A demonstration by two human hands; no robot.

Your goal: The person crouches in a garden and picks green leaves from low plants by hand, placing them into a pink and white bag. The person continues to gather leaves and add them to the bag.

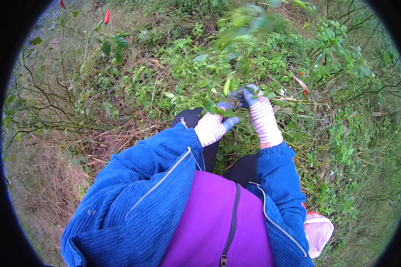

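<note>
Both hands wear striped knit work gloves with blue-grey coated fingers and meet above my knees, among the leaves of a chili pepper plant (244, 63). My left hand (215, 125) is low among the leaves, its thumb pointing right; leaves cover its fingers, so what it holds cannot be told. My right hand (254, 103) bends its fingers inward beside the left one, at the stems; its grip is partly hidden. A pale green chili pepper (227, 86) hangs just above the left fingers. The upper leaves are blurred.
A red chili pepper (107, 16) stands on a plant at the upper left. Branching chili plants (341, 90) spread at the right, with small red fruits near the ground. Dry grass (120, 137) lies at the left. A pinkish plastic bag (317, 232) is beside my right hip.
</note>
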